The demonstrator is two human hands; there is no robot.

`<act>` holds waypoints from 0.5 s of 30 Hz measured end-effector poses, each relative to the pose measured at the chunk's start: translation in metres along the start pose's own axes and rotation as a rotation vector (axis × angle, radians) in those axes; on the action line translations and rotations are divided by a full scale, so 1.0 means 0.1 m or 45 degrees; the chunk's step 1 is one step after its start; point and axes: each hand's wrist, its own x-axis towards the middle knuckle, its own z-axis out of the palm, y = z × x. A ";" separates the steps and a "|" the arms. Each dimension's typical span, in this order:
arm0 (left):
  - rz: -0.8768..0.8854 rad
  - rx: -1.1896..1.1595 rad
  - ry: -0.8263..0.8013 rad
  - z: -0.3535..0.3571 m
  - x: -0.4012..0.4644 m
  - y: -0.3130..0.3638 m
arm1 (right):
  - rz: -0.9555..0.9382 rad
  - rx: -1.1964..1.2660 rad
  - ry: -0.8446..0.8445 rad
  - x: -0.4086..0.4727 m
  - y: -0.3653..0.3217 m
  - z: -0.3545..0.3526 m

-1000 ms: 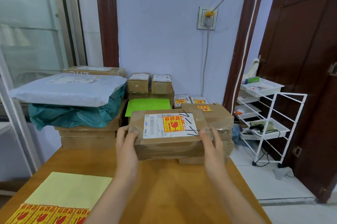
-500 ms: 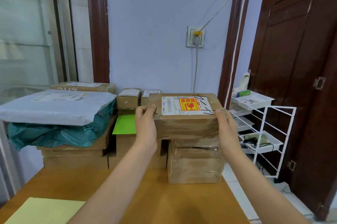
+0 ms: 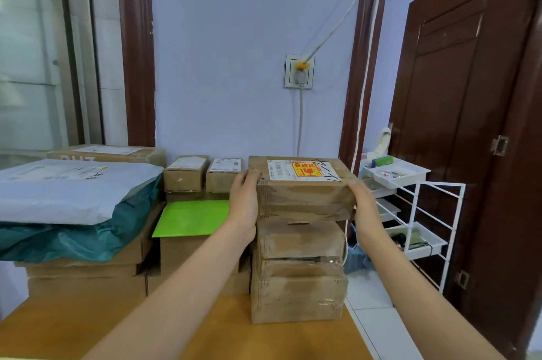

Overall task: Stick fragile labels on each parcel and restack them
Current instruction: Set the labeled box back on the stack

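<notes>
A brown cardboard parcel (image 3: 302, 194) with a white shipping label and a yellow-red fragile label (image 3: 305, 169) on top sits on a stack of cardboard boxes (image 3: 297, 286) at the table's right. My left hand (image 3: 245, 201) grips its left end, fingers curled over the top edge. My right hand (image 3: 362, 207) holds its right end. More parcels fill the left: two small boxes (image 3: 202, 173), a box under a green sheet (image 3: 192, 217), and a grey mailer bag (image 3: 67, 186) on a teal bag over flat boxes.
The wooden table (image 3: 205, 336) runs across the bottom. A white wire rack (image 3: 422, 210) with trays stands to the right of the stack, beside a dark wooden door (image 3: 469, 125). A wall socket with a cable (image 3: 299, 72) hangs above the parcels.
Both hands lifted the labelled parcel from low in front of the stack and set it on top of the right stack. The view tilted up, so the label sheet left the frame.
</notes>
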 end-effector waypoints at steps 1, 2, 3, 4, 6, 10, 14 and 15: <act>-0.002 0.022 -0.022 0.02 0.03 -0.01 | 0.009 0.013 0.019 0.03 0.02 -0.01; -0.007 0.037 -0.044 0.04 0.04 -0.02 | 0.021 0.027 0.032 0.07 0.04 -0.01; -0.013 0.046 -0.069 0.05 0.07 -0.04 | 0.028 0.037 0.036 0.11 0.06 -0.02; -0.024 0.056 -0.086 0.06 0.10 -0.05 | 0.028 0.042 0.030 0.14 0.08 -0.02; -0.054 0.081 -0.118 0.06 0.19 -0.10 | 0.028 0.043 0.002 0.19 0.11 -0.02; -0.136 0.127 -0.142 0.03 0.30 -0.23 | 0.072 0.046 -0.042 0.24 0.23 -0.04; -0.195 0.155 -0.123 -0.03 0.38 -0.37 | 0.091 0.021 -0.097 0.24 0.38 -0.06; -0.215 0.175 -0.116 -0.05 0.39 -0.41 | 0.094 0.006 -0.099 0.24 0.42 -0.07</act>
